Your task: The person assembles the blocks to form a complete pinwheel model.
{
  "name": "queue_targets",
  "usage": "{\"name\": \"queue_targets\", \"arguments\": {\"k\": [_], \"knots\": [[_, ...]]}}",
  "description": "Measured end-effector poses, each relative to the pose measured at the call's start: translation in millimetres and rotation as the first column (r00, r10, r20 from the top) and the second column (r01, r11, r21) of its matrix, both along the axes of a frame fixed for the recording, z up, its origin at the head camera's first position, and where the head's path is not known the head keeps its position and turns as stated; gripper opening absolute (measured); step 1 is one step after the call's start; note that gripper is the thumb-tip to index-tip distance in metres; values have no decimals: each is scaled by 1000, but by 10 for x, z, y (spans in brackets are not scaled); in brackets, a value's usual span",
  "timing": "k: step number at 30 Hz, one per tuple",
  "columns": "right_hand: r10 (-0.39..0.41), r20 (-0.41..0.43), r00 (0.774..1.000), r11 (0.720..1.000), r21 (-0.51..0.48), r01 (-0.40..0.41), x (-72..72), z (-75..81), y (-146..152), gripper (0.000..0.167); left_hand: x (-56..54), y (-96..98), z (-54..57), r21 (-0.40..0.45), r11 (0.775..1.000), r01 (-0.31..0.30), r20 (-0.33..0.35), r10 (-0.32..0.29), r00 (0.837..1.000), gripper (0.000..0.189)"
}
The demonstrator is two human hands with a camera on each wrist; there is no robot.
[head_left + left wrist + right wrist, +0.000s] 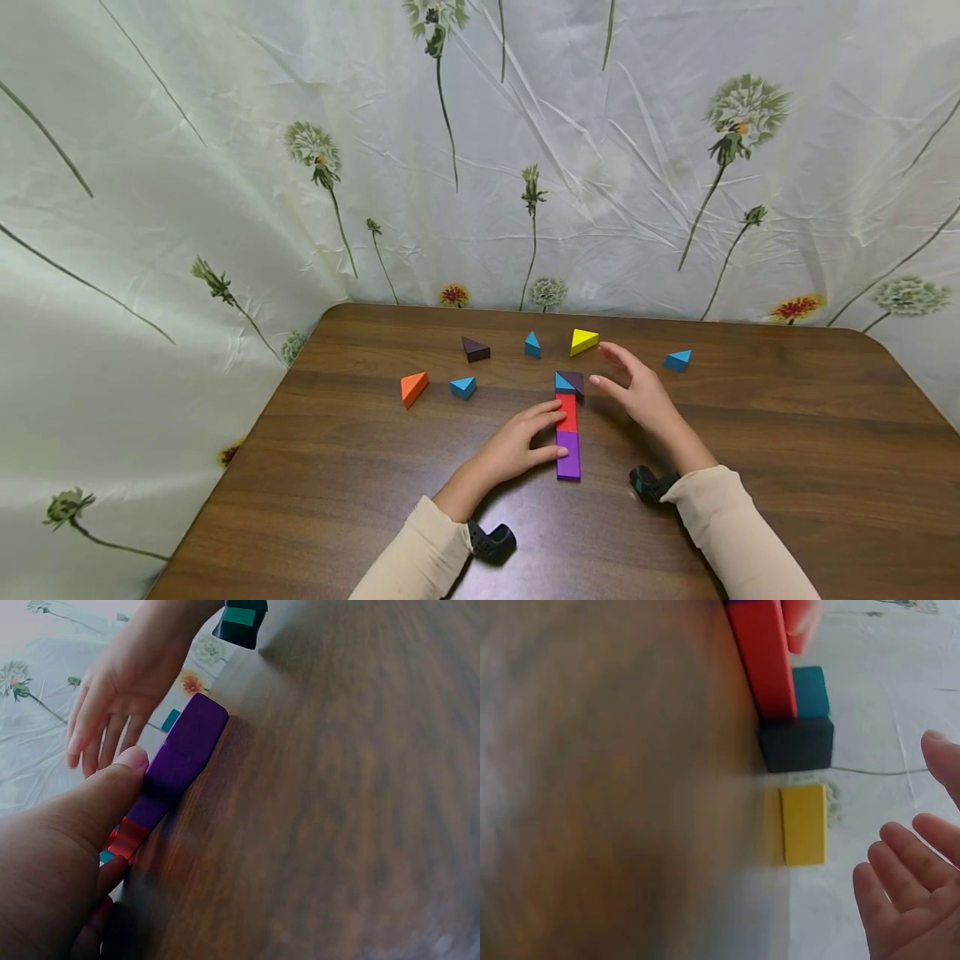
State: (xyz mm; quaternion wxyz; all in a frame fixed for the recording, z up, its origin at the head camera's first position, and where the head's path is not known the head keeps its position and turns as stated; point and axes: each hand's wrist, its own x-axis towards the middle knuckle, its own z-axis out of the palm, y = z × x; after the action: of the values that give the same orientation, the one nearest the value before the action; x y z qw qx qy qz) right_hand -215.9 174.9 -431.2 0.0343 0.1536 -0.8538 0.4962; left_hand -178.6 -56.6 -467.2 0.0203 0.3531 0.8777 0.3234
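A purple block (pixel 568 468) and a red block (pixel 570 423) lie end to end in a column on the wooden table. At its far end sit a blue triangular block (pixel 562 385) and a dark triangular block (pixel 577 381), side by side. My left hand (pixel 513 443) rests against the column's left side, fingertips on the red block and thumb on the purple one (pixel 184 754). To the right of the dark triangle, my right hand (pixel 647 403) hovers with its fingers spread and nothing held. The yellow triangular block (pixel 583 342) is near its fingertips.
Further left lie an orange triangle (pixel 413 388), a blue triangle (pixel 463 387) and a dark triangle (pixel 476 349). Another blue triangle (pixel 532 345) stands behind the column, and one more blue triangle (pixel 678 361) is at the right. A floral curtain (pixel 480 167) hangs behind the table.
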Motion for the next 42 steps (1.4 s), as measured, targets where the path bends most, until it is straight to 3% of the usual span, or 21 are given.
{"name": "queue_targets", "arguments": {"k": [8,13,24,33,42], "knots": [[-83,-112,990,995,53,90,-22,106,191,61,-5,-2,0,-22,1000,-7,-2,7,1000,55],[-130,-129,983,987,75,140,-10,137,342,62,-4,-7,1,-26,1000,-6,-3,6,1000,55],[-234,-182,955,963,91,254,-31,44,613,58,5,-6,17,-24,1000,-6,13,6,1000,55],[-299,-175,938,949,45,311,-56,-58,763,56,5,-9,15,-23,1000,-5,-5,5,1000,54],[-305,-70,950,948,71,309,-54,-125,879,60,3,-7,1,-30,1000,-4,-12,3,1000,54]]}}
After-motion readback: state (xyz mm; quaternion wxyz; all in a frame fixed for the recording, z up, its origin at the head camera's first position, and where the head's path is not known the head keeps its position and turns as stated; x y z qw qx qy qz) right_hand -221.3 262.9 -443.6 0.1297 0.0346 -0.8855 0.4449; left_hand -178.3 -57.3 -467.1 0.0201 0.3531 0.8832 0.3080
